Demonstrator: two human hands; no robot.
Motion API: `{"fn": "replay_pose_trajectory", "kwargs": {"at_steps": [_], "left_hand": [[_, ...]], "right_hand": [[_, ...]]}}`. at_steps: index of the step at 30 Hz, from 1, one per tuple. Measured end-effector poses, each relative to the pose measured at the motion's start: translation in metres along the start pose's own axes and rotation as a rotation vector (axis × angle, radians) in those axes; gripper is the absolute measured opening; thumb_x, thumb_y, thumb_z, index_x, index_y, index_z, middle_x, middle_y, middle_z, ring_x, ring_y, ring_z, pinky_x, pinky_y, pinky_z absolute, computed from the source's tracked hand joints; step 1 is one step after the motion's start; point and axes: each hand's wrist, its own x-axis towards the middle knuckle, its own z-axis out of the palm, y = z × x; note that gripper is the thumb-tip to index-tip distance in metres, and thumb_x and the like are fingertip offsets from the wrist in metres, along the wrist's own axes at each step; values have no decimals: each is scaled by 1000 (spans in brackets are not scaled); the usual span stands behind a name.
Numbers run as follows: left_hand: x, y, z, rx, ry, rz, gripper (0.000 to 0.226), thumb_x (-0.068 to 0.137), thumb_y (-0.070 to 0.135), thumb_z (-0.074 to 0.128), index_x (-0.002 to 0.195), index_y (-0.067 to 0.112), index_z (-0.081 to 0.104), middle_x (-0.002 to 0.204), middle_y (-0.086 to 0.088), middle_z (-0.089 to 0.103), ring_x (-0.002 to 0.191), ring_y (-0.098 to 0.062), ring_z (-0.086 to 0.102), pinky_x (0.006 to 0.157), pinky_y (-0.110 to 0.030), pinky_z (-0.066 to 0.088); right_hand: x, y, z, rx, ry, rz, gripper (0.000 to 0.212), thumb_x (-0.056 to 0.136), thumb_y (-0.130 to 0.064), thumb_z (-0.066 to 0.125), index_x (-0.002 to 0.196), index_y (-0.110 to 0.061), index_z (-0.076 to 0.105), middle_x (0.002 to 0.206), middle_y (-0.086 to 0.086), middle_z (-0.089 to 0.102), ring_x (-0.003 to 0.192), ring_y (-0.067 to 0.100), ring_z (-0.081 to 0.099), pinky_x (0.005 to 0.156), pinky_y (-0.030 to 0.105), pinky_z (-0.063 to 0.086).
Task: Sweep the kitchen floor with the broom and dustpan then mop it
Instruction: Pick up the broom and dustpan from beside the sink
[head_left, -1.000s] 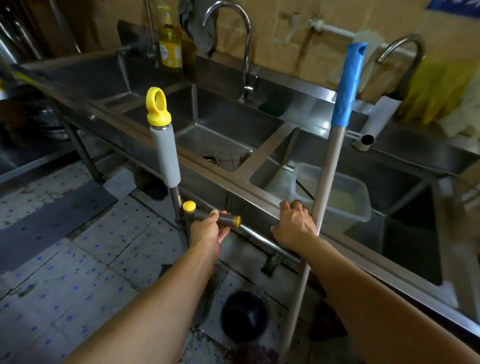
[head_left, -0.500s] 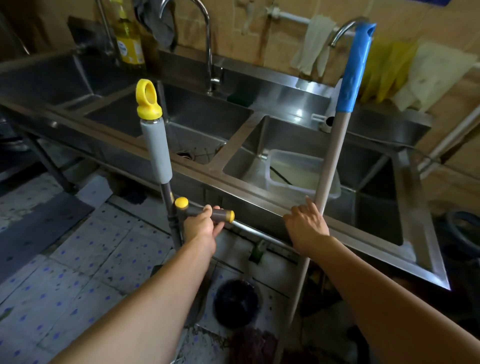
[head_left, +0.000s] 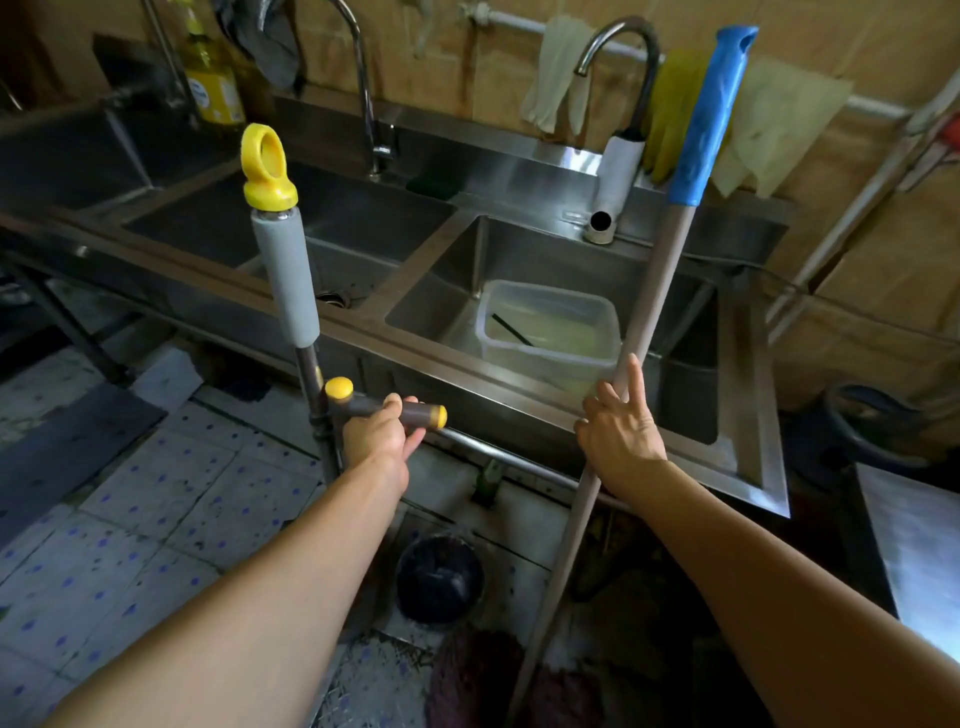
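Left hand (head_left: 378, 435) is closed around the short dark side lever (head_left: 395, 410) of the squeeze mop, the bit with yellow caps at both ends, sticking out toward 3 o'clock from the metal shaft. Right hand (head_left: 621, 434) is looser: palm against the broom pole (head_left: 649, 332), fingers spread and pointing toward 12, so it's more steadying the pole than gripping it.

Out from the left hand, the mop shaft runs up to 12 o'clock into a grey foam sleeve (head_left: 285, 278) and a yellow hanging loop (head_left: 265, 166). My guess is the foam is where you want your upper hand for real mopping, since bare metal gets slippery when wet, and the lever is only for wringing. Stiff and light, I'd say, but bottom-heavy once the head is soaked (I can't see the head, it's hidden by the arm).

Out from the right hand, the pale pole leans toward 1 o'clock, resting against the steel sink (head_left: 519, 249), with a blue plastic grip (head_left: 709, 109) on top. At 6 o'clock its dark reddish bristles (head_left: 478, 675) sit on the tiled floor (head_left: 156, 519). Probably very light and rigid; take it mid-pole plus the blue grip. No dustpan that I can make out.
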Motion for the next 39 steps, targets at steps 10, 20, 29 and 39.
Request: {"fn": "replay_pose_trajectory", "kwargs": {"at_steps": [10,20,29,39], "left_hand": [[-37,-28,10,32,42,40,9,95,14,54,92,5,54,96,-7,64,92,-18,62,80,-32,52],[-55,-38,4,25,77,42,17,95,13,55,79,8,52,94,-8,64,94,-19,60,83,-33,51],[-47,-47,-3,70,89,35,28,92,17,59,114,0,54,118,-17,62,95,-24,62,76,-30,53],[-52,-43,-2,64,90,47,17,93,15,58,104,2,56,110,-14,64,97,-23,62,78,-31,53]], "right_hand": [[-32,29,44,19,-6,23,41,93,-30,55,134,-23,53,136,5,43,138,32,23,100,67,-20],[-42,39,61,9,-6,42,46,91,-34,57,135,-23,51,137,5,42,138,32,21,106,65,-16],[-45,41,66,-40,21,38,53,88,-42,59,136,-24,48,140,7,40,140,34,18,109,62,-15],[-47,36,57,-13,119,16,45,91,-37,57,133,-21,52,143,11,34,141,37,13,115,55,-10]]}}
